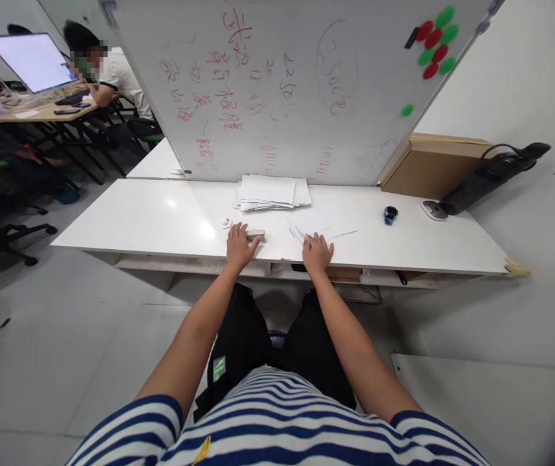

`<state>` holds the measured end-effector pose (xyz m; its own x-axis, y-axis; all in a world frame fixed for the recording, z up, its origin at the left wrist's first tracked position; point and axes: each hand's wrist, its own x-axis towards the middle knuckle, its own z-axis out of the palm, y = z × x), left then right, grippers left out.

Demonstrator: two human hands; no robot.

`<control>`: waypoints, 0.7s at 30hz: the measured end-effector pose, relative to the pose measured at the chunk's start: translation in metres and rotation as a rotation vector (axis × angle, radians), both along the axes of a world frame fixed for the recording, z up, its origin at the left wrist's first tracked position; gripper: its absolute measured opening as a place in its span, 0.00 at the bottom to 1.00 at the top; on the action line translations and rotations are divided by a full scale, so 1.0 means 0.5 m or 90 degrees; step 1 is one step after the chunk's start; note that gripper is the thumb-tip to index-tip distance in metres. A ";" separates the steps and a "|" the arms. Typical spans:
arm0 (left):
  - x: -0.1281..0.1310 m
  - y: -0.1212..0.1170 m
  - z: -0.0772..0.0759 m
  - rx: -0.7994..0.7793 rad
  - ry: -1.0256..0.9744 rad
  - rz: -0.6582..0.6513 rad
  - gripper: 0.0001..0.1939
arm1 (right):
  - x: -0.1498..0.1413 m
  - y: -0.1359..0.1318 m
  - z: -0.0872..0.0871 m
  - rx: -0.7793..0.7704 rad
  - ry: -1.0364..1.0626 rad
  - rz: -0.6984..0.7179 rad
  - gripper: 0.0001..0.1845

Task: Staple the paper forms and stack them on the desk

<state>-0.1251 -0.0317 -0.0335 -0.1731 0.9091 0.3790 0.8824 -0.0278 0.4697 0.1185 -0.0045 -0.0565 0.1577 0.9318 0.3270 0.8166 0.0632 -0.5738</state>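
Note:
My left hand (240, 248) rests on the front part of the white desk, its thumb spread from the fingers. A small beige stapler (257, 233) lies in the gap between thumb and index finger, its rear end partly hidden by the hand. Just beyond the fingertips is a small white item (228, 223), too small to name. My right hand (317, 254) lies palm down with fingers apart on the near edge of some white paper sheets (314, 226). The sheets are hard to tell from the desktop.
Behind the hands a stack of white paper (272, 192) lies against a whiteboard (277, 84) with red writing. To the right are a dark watch (390, 215), a mouse (435, 210), a black bottle (491, 178) and a cardboard box (427, 165). A person (125, 81) sits at another desk.

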 end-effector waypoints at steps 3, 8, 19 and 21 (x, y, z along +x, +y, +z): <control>-0.001 0.001 -0.004 0.005 -0.004 0.004 0.35 | 0.007 0.001 0.001 0.010 0.031 -0.010 0.22; -0.001 0.004 -0.007 0.007 -0.013 0.002 0.34 | 0.020 0.001 -0.003 0.043 0.055 -0.007 0.18; -0.003 0.005 0.000 0.012 -0.069 -0.021 0.35 | 0.022 0.001 -0.007 0.082 0.121 -0.021 0.18; -0.009 0.003 0.011 0.011 -0.094 -0.046 0.36 | 0.024 0.002 0.005 0.081 0.159 -0.031 0.18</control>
<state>-0.1299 -0.0303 -0.0282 -0.1624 0.9146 0.3704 0.7990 -0.0984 0.5933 0.1307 -0.0033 -0.0542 0.2911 0.8752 0.3864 0.6548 0.1122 -0.7474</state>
